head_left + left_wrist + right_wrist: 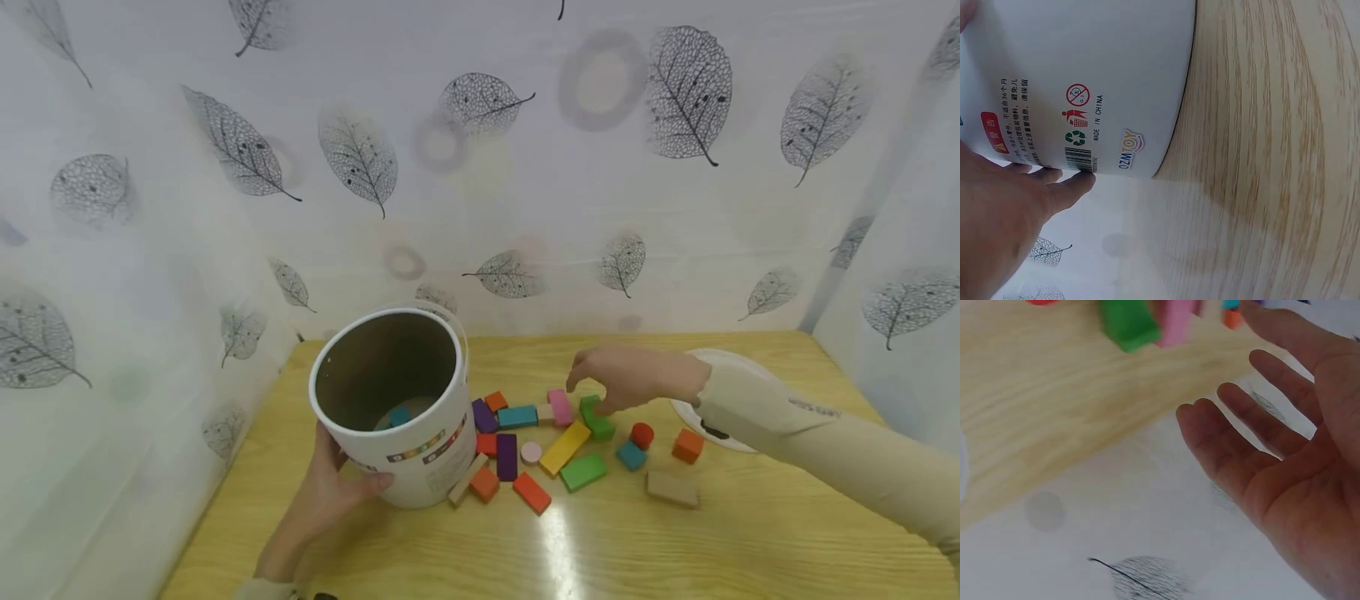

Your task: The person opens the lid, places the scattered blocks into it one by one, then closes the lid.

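Note:
A white toy bucket with coloured print stands on the left, its mouth tilted towards me. My left hand grips its lower side, thumb in front and fingers round the far left; the left wrist view shows the fingertips against the printed wall. Deep inside lies a blue block. Over the loose blocks hovers my right hand, fingers loosely bent and spread, holding nothing. Nearest to it are a green arch-shaped block and a pink block; in the right wrist view a gap separates fingers and blocks.
Several wooden blocks lie between the bucket and the right arm, among them a yellow one, a purple one and a red cylinder. A white round plate or lid lies partly under the right forearm. Leaf-patterned sheeting encloses the table.

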A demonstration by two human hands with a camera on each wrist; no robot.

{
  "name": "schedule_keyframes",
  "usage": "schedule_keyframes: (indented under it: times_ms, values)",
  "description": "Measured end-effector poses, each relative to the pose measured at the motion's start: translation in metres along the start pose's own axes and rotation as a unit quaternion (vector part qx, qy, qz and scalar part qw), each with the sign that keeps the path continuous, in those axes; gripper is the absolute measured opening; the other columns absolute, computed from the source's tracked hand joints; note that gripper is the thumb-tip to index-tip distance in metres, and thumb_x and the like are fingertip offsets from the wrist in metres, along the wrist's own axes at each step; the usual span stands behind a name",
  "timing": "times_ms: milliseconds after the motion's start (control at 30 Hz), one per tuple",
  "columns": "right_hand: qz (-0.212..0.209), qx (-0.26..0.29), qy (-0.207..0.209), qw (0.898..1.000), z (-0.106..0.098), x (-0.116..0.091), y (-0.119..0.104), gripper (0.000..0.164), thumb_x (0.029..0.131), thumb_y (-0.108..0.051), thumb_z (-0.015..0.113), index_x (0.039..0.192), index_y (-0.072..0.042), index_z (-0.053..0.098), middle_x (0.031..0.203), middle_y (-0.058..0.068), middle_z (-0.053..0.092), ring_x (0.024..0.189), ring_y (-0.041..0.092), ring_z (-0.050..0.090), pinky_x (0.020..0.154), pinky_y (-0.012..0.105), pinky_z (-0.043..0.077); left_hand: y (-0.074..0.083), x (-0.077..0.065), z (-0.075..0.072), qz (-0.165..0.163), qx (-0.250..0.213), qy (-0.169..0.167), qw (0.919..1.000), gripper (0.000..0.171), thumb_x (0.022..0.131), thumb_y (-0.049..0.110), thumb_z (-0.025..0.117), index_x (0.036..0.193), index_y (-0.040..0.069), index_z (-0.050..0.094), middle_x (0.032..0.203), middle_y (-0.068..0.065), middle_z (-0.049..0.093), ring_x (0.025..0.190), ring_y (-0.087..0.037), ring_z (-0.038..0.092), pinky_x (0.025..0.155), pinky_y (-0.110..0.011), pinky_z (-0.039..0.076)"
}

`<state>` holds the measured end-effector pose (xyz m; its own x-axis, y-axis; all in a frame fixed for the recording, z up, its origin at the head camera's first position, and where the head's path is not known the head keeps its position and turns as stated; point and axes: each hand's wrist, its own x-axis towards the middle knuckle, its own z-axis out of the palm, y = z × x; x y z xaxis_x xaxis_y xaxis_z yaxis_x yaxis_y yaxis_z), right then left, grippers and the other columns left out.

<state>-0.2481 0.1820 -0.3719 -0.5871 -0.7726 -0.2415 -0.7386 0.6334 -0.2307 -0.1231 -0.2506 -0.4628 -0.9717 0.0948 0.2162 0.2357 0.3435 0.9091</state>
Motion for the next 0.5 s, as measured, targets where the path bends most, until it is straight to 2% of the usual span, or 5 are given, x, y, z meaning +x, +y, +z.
schedule_keyframes:
  times_ms: [200, 333, 500]
  values:
    - [0.001, 0.037, -0.034, 0.999, 0.030, 0.002, 0.016, 0.040, 0.080, -0.013, 0.084, 0.119, -0.014, 0.073, 0.123, 0.008, 0.066, 0.107, 0.026, 0.064, 0.097, 0.044, 0.059, -0.001, 0.000, 0.002, -0.013, -0.007, -0.003, 0.9999, 0.128, 0.074, 0.004, 0.088, 0.164, 0.031, 0.000, 0.168, -0.015, 0.020, 0.152, -0.043, 0.024, 0.114, -0.078, 0.029]
    - [0.026, 0.062, -0.053, 0.996, 0.045, 0.002, 0.021, 0.046, 0.077, -0.018, 0.087, 0.120, -0.017, 0.072, 0.125, 0.005, 0.063, 0.105, 0.019, 0.059, 0.094, 0.040, 0.058, 0.000, -0.001, 0.001, -0.017, -0.006, -0.002, 0.9998, 0.128, 0.074, 0.006, 0.089, 0.164, 0.031, 0.001, 0.168, -0.014, 0.020, 0.153, -0.043, 0.022, 0.114, -0.078, 0.028]
    - [0.020, 0.059, -0.052, 0.997, 0.057, 0.005, 0.024, 0.041, 0.076, -0.013, 0.085, 0.114, -0.021, 0.073, 0.118, 0.001, 0.063, 0.096, 0.014, 0.057, 0.087, 0.033, 0.057, 0.000, -0.002, -0.001, -0.021, -0.003, 0.000, 0.9998, 0.128, 0.074, 0.007, 0.089, 0.164, 0.030, 0.001, 0.168, -0.015, 0.020, 0.152, -0.045, 0.023, 0.113, -0.079, 0.027]
